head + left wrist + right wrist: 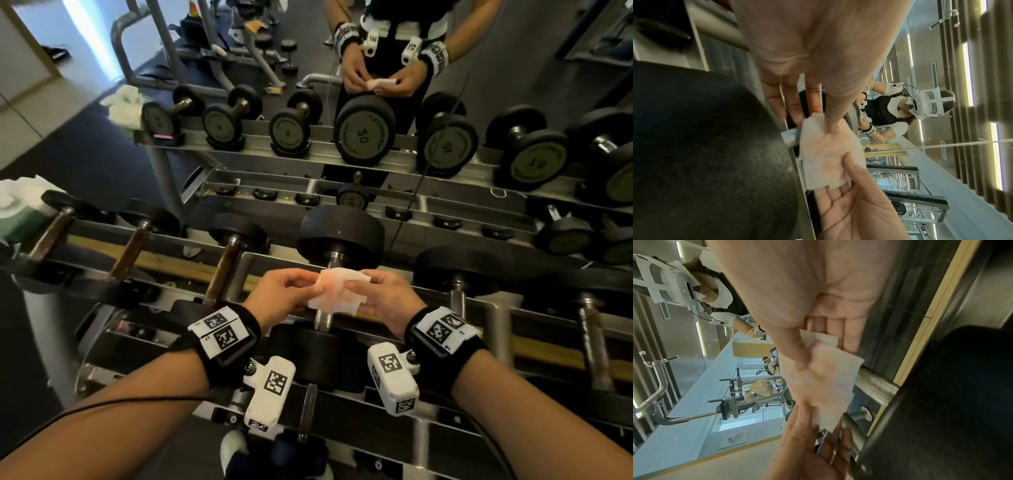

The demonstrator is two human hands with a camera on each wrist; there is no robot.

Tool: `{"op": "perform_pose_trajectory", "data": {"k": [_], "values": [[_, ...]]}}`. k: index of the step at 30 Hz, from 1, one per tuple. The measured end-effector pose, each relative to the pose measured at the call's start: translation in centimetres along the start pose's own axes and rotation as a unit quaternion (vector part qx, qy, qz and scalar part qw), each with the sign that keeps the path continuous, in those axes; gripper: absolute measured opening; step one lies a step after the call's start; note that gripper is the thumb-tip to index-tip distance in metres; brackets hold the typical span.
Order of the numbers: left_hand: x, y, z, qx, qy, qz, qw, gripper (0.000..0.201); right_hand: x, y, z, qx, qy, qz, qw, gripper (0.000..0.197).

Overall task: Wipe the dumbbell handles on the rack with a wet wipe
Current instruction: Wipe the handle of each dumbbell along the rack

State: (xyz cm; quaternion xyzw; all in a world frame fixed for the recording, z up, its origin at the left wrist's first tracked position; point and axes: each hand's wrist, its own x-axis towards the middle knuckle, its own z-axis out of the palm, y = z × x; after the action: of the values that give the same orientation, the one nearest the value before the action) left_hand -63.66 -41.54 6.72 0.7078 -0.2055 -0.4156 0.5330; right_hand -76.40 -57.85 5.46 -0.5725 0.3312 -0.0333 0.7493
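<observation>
Wet wipe readied over the dumbbell rack

We pinch the wet wipe (339, 289) between thumb and fingers of our left hand (281, 291) and right hand (387, 296), just above a chrome dumbbell handle (323, 318). The wipe shows an orange stain, suggesting some wiping is done; the rusty handles (222, 270) to the left look unfinished.

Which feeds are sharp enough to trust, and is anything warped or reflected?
Head view: sharp, edges bowed, mirror behind the rack doubles both hands; wet wipe clear between left hand and right hand. Left wrist view: soft, rotated. Right wrist view: rotated, palm blurred, dumbbell handle crisp.
</observation>
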Motion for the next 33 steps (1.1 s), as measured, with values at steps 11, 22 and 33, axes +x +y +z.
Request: {"op": "perform_pose_trajectory", "data": {"k": [11, 22, 33], "values": [[-3.2, -2.9, -3.5, 0.060, -0.022, -0.042, 0.997, 0.032, 2.8, -3.7, 0.6, -0.631, -0.049, -0.257, 0.730, 0.033], [-3.3, -2.8, -2.4, 0.083, -0.062, -0.058, 0.993, 0.035, 2.3, 1.0, -0.2, -0.685, -0.186, -0.229, 0.666, 0.075], [-3.0, -3.0, -2.3, 0.062, -0.056, -0.074, 0.994, 0.033, 1.6, 1.9, -0.5, -0.278, -0.058, -0.135, 0.949, 0.033]]}}
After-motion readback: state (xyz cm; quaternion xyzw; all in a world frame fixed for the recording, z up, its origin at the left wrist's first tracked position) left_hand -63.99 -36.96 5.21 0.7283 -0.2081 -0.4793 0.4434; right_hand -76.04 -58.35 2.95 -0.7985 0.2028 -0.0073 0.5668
